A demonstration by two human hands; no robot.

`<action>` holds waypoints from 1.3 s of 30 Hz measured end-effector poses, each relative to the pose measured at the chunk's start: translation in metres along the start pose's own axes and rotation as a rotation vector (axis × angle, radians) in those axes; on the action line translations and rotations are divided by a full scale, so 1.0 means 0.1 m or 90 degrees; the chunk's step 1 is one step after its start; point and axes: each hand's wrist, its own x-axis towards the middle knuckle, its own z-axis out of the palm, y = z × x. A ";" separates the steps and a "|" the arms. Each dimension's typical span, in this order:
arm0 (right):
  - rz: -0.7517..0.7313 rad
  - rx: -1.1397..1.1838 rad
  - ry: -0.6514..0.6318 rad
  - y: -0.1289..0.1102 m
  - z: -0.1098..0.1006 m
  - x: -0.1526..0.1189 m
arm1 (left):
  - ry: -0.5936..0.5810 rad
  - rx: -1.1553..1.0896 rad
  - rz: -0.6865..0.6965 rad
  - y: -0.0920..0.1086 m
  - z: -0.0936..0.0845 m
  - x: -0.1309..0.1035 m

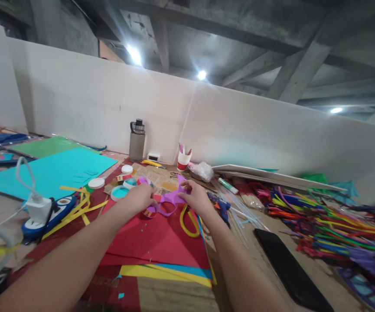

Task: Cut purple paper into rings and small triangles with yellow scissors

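Observation:
Both hands are over red paper sheets at the middle of the table. My right hand pinches a purple paper piece at its right side. My left hand has its fingers bent at a small purple ring, left of that piece; its fingertips are partly hidden. A yellow scissors handle lies just below my right hand. Behind my left hand are a roll of tape with a light blue centre and other small round items.
A bottle and a red-and-white cup stand by the white partition. A power strip and turquoise paper lie left. On the right are a black phone, a glue gun and colourful pipe cleaners.

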 end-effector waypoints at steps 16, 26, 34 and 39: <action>-0.047 0.304 0.035 -0.22 0.20 -0.11 | -0.061 -0.478 -0.044 0.43 0.06 -0.10; 0.006 0.163 0.083 -0.19 0.01 -0.08 | 0.106 -0.819 -0.170 0.27 0.05 0.09; 0.069 -0.270 -0.176 -0.17 0.28 -0.16 | 0.107 -0.872 -0.174 0.21 0.07 0.10; 0.070 -0.293 -0.202 -0.17 0.29 -0.14 | 0.091 -0.858 -0.164 0.21 0.10 0.09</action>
